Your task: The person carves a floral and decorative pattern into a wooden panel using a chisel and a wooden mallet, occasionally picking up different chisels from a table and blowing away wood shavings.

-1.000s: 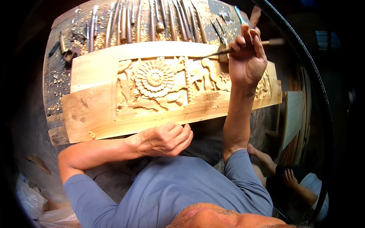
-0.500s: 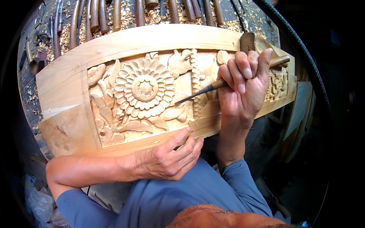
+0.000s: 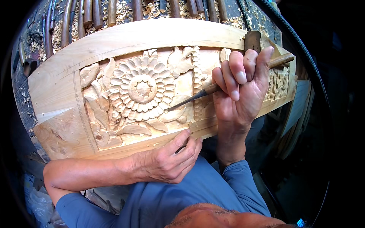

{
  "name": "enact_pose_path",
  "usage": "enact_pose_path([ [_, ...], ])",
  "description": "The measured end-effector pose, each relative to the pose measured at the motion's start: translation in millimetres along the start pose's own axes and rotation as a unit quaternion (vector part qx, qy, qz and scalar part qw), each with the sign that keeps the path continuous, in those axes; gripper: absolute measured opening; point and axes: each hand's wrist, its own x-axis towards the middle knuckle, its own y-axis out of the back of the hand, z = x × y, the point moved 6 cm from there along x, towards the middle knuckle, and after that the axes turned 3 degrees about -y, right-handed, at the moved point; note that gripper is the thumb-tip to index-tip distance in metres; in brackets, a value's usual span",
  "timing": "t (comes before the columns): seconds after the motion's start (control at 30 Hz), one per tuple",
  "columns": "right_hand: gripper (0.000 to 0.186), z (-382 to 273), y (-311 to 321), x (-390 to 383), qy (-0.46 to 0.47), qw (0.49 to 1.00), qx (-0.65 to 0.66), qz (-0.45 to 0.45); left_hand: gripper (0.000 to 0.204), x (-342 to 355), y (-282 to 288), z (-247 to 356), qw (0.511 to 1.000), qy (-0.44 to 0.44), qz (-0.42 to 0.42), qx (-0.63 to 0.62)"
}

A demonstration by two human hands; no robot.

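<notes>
My right hand [image 3: 243, 89] is closed round a wood-carving chisel [image 3: 209, 89], palm turned up and fingers curled over its wooden handle. The dark blade slants down to the left, its tip at the lower right petals of a carved round flower [image 3: 142, 89]. That flower belongs to a pale wooden panel [image 3: 163, 32] with carved leaves and a twisted rope-like band [image 3: 197, 72]. At the panel's near edge lies my left hand [image 3: 169, 161], thumb and fingers curled together. Whatever its fingers may hold is hidden.
Several wooden-handled tools [image 3: 97, 15] lie along the far side of the dark bench, among wood shavings [image 3: 123, 13]. A brown wooden block-like piece [image 3: 252, 41] sits behind my right hand. A dark cable [image 3: 300, 43] hangs at the right. Clear plastic bags [image 3: 40, 203] are at lower left.
The chisel tip has moved left and slightly down, from the ground beside the flower to its petal edge. The panel and tools appear shifted a little in view. My left hand stays nearly still.
</notes>
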Motion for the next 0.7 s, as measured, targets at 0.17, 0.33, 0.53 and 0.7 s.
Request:
enact_pose_path([
  [0.17, 0.061, -1.7, -2.9, -3.8, 0.016, 1.0, 0.0, -0.021, 0.043, 0.2, 1.2, 0.4, 1.0, -0.003, -0.006, 0.016],
  [0.33, 0.06, 0.6, -7.8, -6.8, 0.024, 0.999, -0.027, -0.036, 0.044, -0.2, -0.1, 1.1, 1.0, -0.011, -0.012, 0.02],
  [0.53, 0.058, 1.6, -9.6, -7.1, 0.026, 0.997, -0.048, -0.048, 0.045, 0.2, -0.8, 1.4, 1.0, -0.009, -0.006, 0.019],
  [0.7, 0.057, 5.0, -10.0, -3.2, 0.017, 0.996, -0.067, -0.054, 0.045, -0.5, -4.5, 2.8, 1.0, 0.001, 0.009, 0.0],
])
